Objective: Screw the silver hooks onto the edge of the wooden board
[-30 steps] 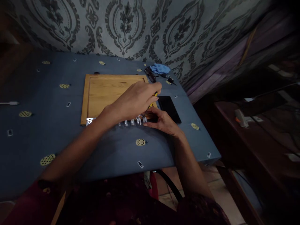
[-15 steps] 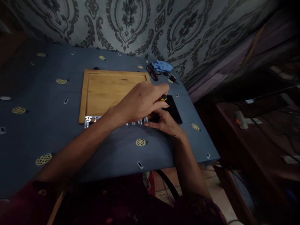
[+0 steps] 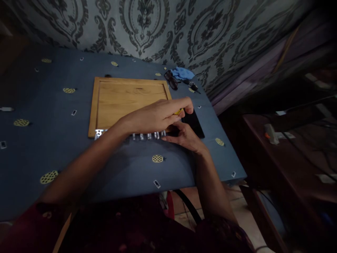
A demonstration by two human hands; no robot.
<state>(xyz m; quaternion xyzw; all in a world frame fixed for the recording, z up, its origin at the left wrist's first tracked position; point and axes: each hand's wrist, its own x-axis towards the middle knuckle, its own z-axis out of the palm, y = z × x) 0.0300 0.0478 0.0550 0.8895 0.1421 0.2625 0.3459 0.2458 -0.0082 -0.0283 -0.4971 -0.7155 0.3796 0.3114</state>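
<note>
My left hand [image 3: 159, 115] reaches across the front right of a wooden board [image 3: 123, 102] with a raised frame. Its fingers curl around a yellow-and-black screwdriver [image 3: 179, 112]; only a bit of the handle shows, and its tip is hidden. A shiny metal hook rail [image 3: 149, 135] runs along the board's front edge, partly covered by my left forearm. At the board's front right corner, my right hand [image 3: 187, 137] is closed with thumb and fingers at the rail's right end, just below my left hand.
A flat black object [image 3: 194, 123] lies right of the board. Behind it are sunglasses [image 3: 171, 80], a blue cloth [image 3: 182, 73] and keys [image 3: 193, 86]. A white plug end [image 3: 6, 109] is at far left. The patterned tablecloth [image 3: 131, 168] ends near my body.
My left hand has turned at the wrist and lowered slightly, its index finger stretching further right, and less of the handle's black shows. My right hand stays in place.
</note>
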